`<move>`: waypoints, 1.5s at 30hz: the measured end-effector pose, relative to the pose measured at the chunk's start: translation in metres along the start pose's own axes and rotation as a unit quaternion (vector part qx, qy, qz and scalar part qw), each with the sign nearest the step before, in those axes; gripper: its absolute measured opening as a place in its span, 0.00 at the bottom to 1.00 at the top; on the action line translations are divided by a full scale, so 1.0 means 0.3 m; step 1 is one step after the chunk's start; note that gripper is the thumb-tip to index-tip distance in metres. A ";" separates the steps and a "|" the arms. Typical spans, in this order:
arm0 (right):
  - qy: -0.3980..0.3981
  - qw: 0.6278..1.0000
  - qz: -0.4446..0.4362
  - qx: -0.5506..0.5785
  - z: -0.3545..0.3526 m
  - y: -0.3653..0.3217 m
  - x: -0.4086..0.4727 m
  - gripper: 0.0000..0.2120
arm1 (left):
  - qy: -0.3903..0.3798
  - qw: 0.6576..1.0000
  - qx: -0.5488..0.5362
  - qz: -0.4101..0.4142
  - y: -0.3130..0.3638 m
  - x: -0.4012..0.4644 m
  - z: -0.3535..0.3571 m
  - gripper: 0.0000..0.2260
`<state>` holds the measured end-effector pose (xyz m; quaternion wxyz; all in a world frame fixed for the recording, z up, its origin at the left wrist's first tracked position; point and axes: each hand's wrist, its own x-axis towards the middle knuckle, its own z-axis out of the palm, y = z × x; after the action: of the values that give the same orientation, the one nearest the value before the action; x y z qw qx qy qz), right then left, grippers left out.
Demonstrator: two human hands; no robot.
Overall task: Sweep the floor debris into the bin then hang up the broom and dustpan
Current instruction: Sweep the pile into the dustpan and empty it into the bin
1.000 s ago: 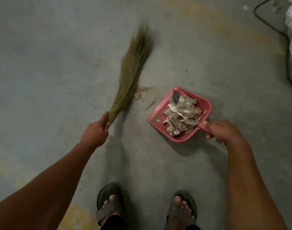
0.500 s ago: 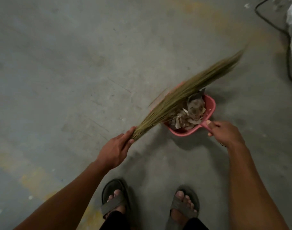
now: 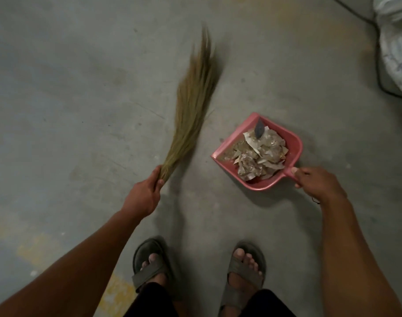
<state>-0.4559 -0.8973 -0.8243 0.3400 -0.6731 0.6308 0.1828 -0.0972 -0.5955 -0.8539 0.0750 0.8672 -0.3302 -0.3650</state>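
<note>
**Two hands busy, one pan pretty much full**

Two things are in play: the grass broom [image 3: 191, 115] in the left hand [image 3: 143, 197] and the pink dustpan [image 3: 259, 154] in the right hand [image 3: 319, 186]. Left fingers are wrapped tight round the bound neck of the broom, lower centre of the frame. Right fingers and thumb are curled round the short dustpan handle at centre right, thumb on top.

So what's changed? Half a second ago the bristles were lying right across the pan, pushing stuff in. Now the broom has swung back out to the left, bristles fanned up toward the top centre and blurred, well apart from the pan. The pan itself has barely shifted; it sits flat on the concrete floor [image 3: 81, 88] with its open lip facing the left of the frame.

The debris pile [image 3: 257, 156] sits inside the pan: crumpled paper, plastic scraps, dusty bits, plus a dark shard poking up near the far rim. The little scatter that was on the floor just beside the lip a second ago looks gone, so I'd say that last stroke did the job.

My read: sweeping is basically done here, maybe one more pass for fine dust. Next would be lifting the pan level and carrying it to the bin, which I can't see anywhere in frame. The pile is heaped, so tipping it on the lift could spill paper.

Sandalled feet [image 3: 152, 264] are at the bottom, a black cable [image 3: 378, 65] and white sack [image 3: 396, 42] upper right.
</note>
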 end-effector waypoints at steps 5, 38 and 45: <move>0.012 1.000 0.005 -0.004 0.038 0.043 0.019 0.20 | -0.096 0.992 -0.020 0.084 0.071 -0.062 0.096 0.25; 0.074 0.984 0.028 0.161 0.118 0.336 -0.113 0.15 | -0.096 0.984 -0.053 0.143 0.389 -0.205 0.249 0.24; 0.117 0.927 0.090 0.346 0.156 0.356 -0.230 0.29 | -0.041 0.980 -0.100 0.164 0.510 -0.196 0.106 0.23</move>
<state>-0.5609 -0.8122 -0.8349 0.4578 -0.4704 0.7482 -0.0964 -0.2284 -0.6730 -0.7859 0.2066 0.7734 -0.4331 -0.4144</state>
